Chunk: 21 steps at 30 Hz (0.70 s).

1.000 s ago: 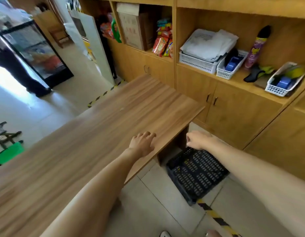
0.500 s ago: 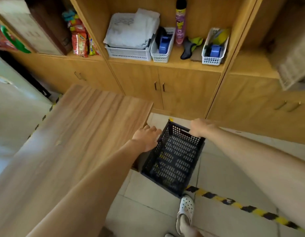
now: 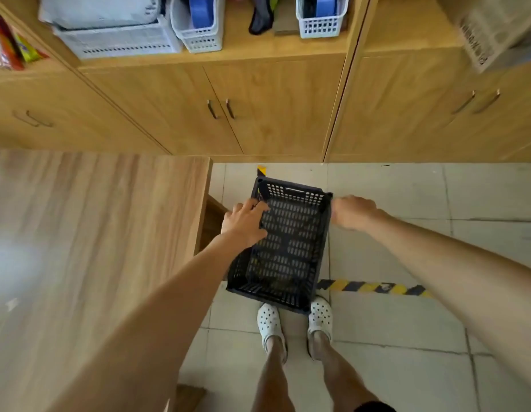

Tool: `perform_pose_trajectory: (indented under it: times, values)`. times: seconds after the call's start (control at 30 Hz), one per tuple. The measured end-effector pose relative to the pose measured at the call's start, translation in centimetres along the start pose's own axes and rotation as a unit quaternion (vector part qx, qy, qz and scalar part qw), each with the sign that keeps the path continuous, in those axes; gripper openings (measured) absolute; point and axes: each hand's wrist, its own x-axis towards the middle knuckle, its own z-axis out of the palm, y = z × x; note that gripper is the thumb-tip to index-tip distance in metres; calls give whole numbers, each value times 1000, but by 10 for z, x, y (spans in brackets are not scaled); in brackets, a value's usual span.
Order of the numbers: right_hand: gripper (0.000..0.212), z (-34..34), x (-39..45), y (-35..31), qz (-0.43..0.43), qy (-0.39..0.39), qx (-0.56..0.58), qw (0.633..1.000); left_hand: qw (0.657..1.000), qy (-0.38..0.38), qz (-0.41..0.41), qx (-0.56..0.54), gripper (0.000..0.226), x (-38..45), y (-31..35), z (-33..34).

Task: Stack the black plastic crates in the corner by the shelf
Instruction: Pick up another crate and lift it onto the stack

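- Head view: your left hand (image 3: 246, 223) curls over the black crate's (image 3: 283, 248) left rim; right hand (image 3: 351, 212) closes on its right corner.
- Grip evenly, lift level, clear the worktop (image 3: 95, 233) edge.

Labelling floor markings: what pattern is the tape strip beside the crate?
Yellow and black diagonal stripes on the floor tape strip, clearest in the head view.

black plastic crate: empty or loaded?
Empty: the black perforated plastic crate shows only its bare slotted floor; nothing lies inside.
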Motion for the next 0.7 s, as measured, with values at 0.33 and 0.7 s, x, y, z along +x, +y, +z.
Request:
perform_pose_trajectory:
  times: [0.33,0.7]
  values:
    - [42,94,52,40,138,-105,153,973,987,-46,-78,-132,75,98,-47,68]
    - [64,210,162,15,171,-150,340,913,952,-50,-170,-251,96,187,-77,191]
